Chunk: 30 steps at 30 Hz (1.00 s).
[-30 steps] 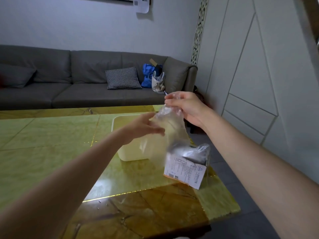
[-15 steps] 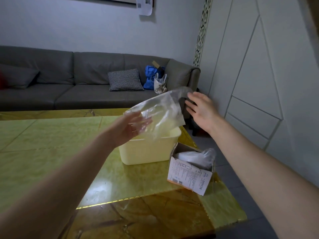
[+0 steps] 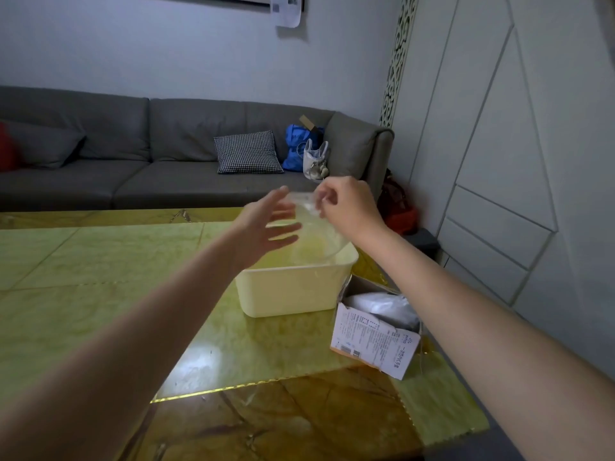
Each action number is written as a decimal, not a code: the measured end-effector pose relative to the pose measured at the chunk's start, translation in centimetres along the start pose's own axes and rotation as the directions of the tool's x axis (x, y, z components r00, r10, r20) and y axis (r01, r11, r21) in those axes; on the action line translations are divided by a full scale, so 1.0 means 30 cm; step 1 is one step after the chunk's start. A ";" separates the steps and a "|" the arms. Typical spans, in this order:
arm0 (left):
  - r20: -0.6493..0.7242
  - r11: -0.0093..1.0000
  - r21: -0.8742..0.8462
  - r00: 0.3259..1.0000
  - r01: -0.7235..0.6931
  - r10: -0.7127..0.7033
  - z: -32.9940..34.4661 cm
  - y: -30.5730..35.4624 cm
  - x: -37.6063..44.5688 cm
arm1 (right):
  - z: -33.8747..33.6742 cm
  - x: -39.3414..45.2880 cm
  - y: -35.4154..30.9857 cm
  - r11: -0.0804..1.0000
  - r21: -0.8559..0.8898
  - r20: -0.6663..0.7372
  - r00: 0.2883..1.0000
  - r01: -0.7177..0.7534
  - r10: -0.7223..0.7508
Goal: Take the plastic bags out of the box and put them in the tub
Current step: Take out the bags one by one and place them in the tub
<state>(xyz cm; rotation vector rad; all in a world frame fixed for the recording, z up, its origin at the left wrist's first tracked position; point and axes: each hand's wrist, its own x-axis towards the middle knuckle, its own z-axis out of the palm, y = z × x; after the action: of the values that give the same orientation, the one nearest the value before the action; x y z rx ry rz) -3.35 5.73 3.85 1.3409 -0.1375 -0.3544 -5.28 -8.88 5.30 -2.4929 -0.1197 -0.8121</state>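
A clear plastic bag (image 3: 316,234) hangs over the cream tub (image 3: 293,287), its lower end inside the tub's rim. My right hand (image 3: 346,207) pinches the bag's top edge above the tub. Left of the bag, my left hand (image 3: 266,224) is spread with straight fingers; I cannot tell whether it touches the bag. To the right of the tub stands an open cardboard box (image 3: 376,344) with a printed label on its flap. More plastic bags (image 3: 386,307) lie bunched inside the box.
The tub and box stand near the right end of a glossy yellow-green table (image 3: 100,294). Its right edge drops off just past the box. A grey sofa (image 3: 133,154) with cushions and bags runs behind the table. White wall panels close in on the right.
My right hand, open half a second ago, has taken hold of the bag's top. My left hand has let go and spread. The bag has come down into the tub.
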 end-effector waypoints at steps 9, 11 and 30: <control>0.237 0.957 0.285 0.971 -0.049 -0.021 -0.058 -0.037 0.030 | -0.031 0.061 -0.072 0.766 0.601 0.182 0.972 -0.229 0.148; 0.195 0.972 0.237 0.980 -0.005 -0.042 -0.095 -0.043 0.059 | -0.044 0.087 -0.053 0.709 0.664 0.110 0.970 -0.235 0.217; 0.238 -0.075 0.971 0.917 -0.226 0.322 -0.170 -0.042 0.347 | 0.303 0.169 0.313 0.866 -0.454 0.565 0.819 0.208 0.099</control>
<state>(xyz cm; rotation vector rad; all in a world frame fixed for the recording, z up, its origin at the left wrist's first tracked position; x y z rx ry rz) 7.72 6.82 0.38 2.7829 -0.7485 0.3189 5.86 -12.88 -2.24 -3.1801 -0.2151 -0.0597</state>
